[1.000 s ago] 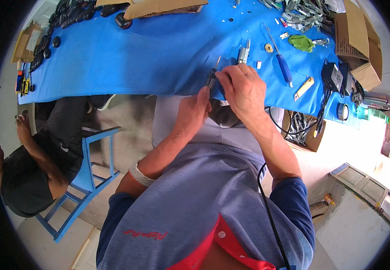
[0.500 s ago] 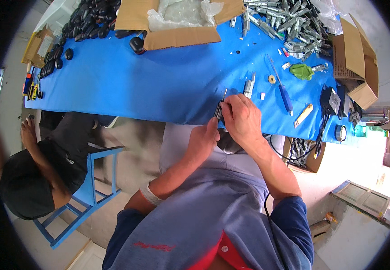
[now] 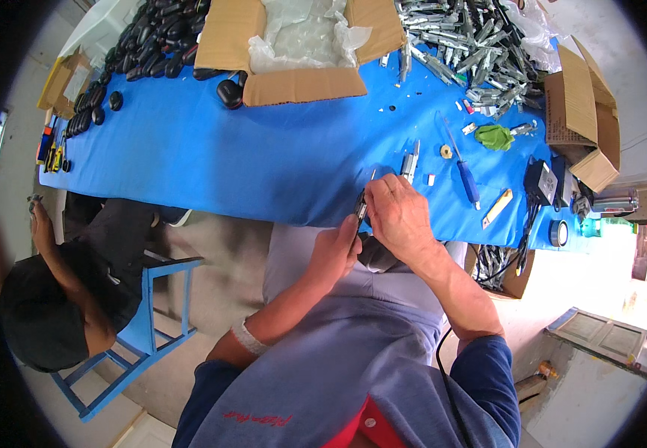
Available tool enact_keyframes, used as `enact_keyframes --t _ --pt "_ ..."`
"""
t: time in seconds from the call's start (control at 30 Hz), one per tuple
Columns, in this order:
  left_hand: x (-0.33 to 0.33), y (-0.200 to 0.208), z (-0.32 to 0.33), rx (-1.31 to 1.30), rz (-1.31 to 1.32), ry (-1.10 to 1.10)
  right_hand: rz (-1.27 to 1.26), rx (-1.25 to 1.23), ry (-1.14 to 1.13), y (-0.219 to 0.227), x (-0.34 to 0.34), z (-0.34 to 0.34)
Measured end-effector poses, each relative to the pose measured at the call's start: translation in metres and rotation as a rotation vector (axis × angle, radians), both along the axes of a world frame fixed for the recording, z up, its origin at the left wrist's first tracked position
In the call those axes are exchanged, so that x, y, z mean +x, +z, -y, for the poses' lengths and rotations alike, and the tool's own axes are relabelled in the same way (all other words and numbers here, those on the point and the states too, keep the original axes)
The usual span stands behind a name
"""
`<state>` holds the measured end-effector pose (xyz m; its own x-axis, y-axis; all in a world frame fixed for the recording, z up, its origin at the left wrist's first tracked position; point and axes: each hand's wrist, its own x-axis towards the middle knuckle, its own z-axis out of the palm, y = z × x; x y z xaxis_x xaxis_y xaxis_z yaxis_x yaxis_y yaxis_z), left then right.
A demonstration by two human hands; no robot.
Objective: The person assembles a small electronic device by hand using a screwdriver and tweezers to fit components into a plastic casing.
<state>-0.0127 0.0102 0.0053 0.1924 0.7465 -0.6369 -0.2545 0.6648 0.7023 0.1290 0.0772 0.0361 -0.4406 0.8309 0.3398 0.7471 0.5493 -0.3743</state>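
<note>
Compared with a second ago, the view has tipped, so the hands sit lower in it and the cardboard box [image 3: 305, 88] beyond and left of the blue-handled tool [image 3: 467, 185] now shows its clear plastic lining [image 3: 301, 41], where only its near flap showed. The right hand [image 3: 399, 216] now covers more of the slim dark part [image 3: 360, 214], whose upper end stood out more clearly before; the part remains between the two hands, left of the blue-handled tool and a little nearer the person. It looks narrow and mostly black, with a lighter streak on its side and a thin tip; finer detail is too small to tell. Its long axis runs away from the person, leaning slightly right at the far end, with the tip toward the far side of the blue surface [image 3: 263, 160] and the other end at the left thumb. The left hand [image 3: 338, 250] grips that near end between thumb and fingers. The right hand's fingers are bent together against the part's upper right side; whether they clamp it, I cannot tell. A silver part [image 3: 411, 163] lies left of the blue-handled tool, and a small white block [image 3: 431, 179] sits between those two.
</note>
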Motion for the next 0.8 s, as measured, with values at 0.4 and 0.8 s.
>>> enact_keyframes --t 0.4,0.8 --pt "-0.005 -0.004 -0.002 -0.083 0.145 0.018 -0.203 0.3 -0.053 0.076 0.002 -0.066" --pt "-0.005 0.006 -0.004 -0.083 0.181 0.004 -0.058 0.445 0.047 0.116 -0.081 -0.21"
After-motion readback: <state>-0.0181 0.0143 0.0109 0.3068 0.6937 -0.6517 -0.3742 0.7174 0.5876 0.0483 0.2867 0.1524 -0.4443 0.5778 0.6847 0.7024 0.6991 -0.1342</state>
